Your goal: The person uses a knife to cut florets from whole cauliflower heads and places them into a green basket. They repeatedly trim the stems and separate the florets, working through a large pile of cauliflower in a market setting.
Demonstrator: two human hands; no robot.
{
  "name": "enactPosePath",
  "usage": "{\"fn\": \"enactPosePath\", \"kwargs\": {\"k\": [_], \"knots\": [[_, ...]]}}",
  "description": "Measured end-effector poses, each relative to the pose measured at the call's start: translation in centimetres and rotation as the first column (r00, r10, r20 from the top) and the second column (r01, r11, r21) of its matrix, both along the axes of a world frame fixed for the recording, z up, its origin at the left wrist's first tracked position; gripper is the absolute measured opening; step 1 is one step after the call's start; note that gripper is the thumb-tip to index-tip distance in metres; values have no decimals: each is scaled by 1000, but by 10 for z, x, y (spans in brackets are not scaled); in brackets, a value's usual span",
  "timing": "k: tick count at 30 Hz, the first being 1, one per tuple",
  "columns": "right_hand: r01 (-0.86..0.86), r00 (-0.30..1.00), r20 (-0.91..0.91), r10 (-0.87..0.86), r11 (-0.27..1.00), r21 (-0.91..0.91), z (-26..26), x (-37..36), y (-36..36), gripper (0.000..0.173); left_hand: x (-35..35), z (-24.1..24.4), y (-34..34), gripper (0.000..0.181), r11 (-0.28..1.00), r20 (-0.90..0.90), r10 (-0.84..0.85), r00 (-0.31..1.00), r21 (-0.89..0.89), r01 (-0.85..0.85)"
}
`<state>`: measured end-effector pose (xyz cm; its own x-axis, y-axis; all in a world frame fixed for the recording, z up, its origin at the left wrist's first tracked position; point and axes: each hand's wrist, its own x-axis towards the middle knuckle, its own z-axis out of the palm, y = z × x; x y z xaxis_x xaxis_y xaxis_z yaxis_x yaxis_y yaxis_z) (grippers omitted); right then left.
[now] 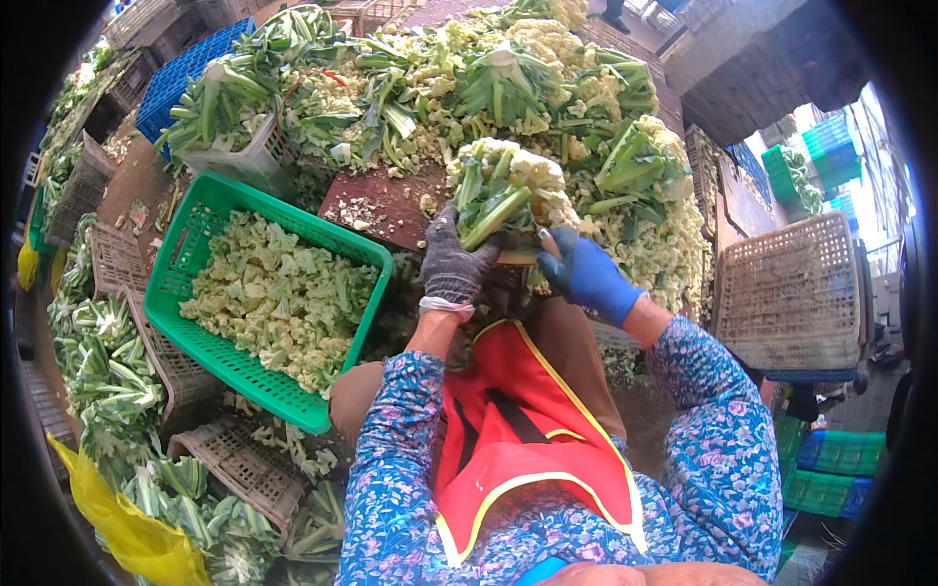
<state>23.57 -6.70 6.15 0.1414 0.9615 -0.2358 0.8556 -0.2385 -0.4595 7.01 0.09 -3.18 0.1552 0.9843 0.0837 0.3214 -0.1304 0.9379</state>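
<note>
My left hand (458, 256), in a dark grey knitted glove, grips a cauliflower head (509, 187) by its leafy stem side. Beside its stem, my right hand (590, 271), in a blue coated glove, is closed around a small tool with a light handle (551, 245); its blade is hard to make out. Behind both hands lies a large heap of cauliflower with leaves (506, 80). A green plastic basket (271, 194) full of cut cauliflower florets (278, 293) stands on the left by my knee.
A reddish-brown board (385, 201) with crumbs lies between basket and heap. Stacked plastic crates (791, 293) stand at the right, a blue crate (187, 84) at the upper left. Cut leaves (124, 388), worn crates (238, 465) and a yellow mesh bag (135, 535) lie at the left.
</note>
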Motion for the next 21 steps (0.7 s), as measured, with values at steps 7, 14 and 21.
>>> {"fn": "enactPosePath", "kwargs": {"k": [7,14,21], "knots": [[30,933,-335,-132,955,-294,18,1,34,27,0,-5,0,81,995,-5,71,997,73,-71],[-119,987,85,140,970,-210,9,-1,40,32,4,-13,11,71,991,24,44,999,128,-47],[-211,957,189,220,975,-64,5,4,33,30,15,-9,8,67,984,-25,36,999,177,-31]]}}
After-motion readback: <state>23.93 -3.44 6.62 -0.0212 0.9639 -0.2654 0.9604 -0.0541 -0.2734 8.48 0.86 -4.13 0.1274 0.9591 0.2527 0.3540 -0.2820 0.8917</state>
